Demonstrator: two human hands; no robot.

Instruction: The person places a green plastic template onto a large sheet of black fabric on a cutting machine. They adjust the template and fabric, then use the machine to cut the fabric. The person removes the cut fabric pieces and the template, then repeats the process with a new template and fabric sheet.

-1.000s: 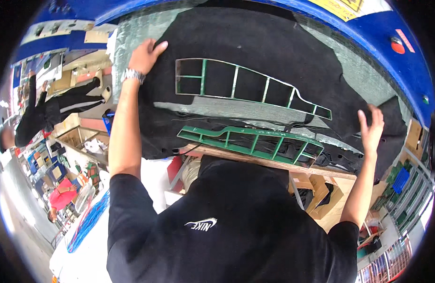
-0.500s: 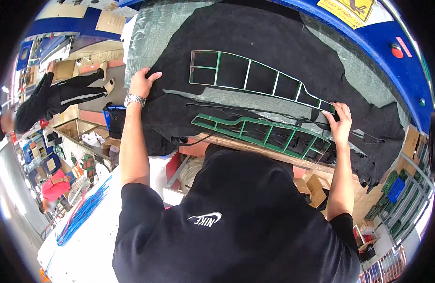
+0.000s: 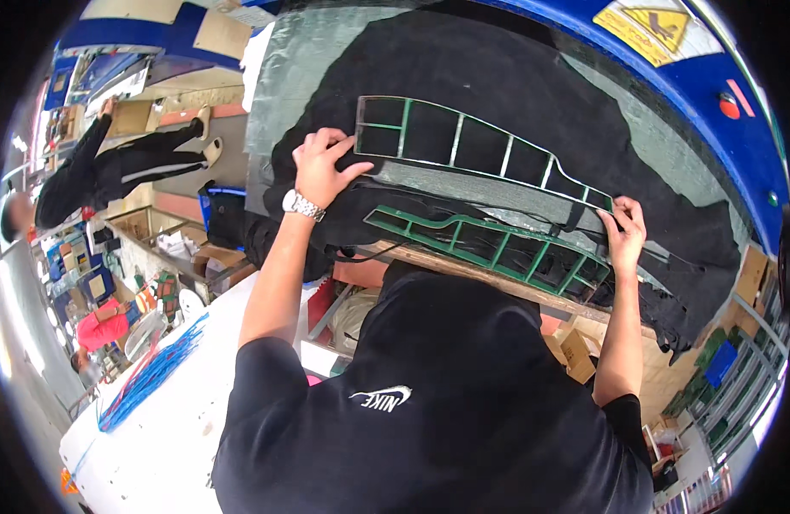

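A long frame-shaped cutting die, with green and bare-metal bars, lies on a wide black sheet of leather-like material. At its left end is my left hand, thumb and fingers apart, a fingertip against the die's edge. My right hand pinches the narrow right tip of the same die between thumb and fingers. Nearer to me, a second green cutting die of similar outline rests along the table's near edge, over dark scraps. Between the two dies a strip of grey surface shows where the sheet is cut away.
The grey work surface borders a blue machine with a red button. At left, a white table bears blue cords. Further off are a person in black and one in a pink shirt.
My left hand has moved right, from the sheet's left side to the die's left end. My right hand stays at the die's right tip. The whole view has shifted slightly.
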